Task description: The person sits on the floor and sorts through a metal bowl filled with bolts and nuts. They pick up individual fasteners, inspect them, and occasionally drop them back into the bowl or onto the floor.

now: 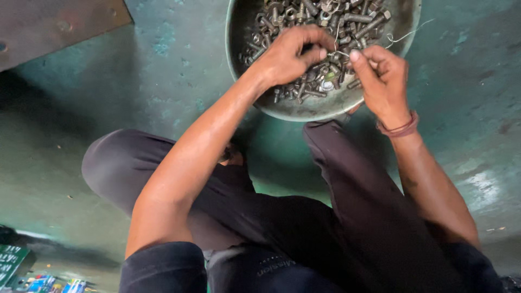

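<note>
Worn green floor [163,70]; rusty metal plate [54,27] top left; small colourful packets [51,285] bottom left; dark trousers [304,228].

Single head-worn view, looking steeply down from close above at the round grey metal bowl [304,111] on the worn green painted floor [163,70], between dark-trousered knees.

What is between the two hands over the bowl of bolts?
In the head view, a thin wire runs between the left hand and the right hand, above the bolts.
</note>
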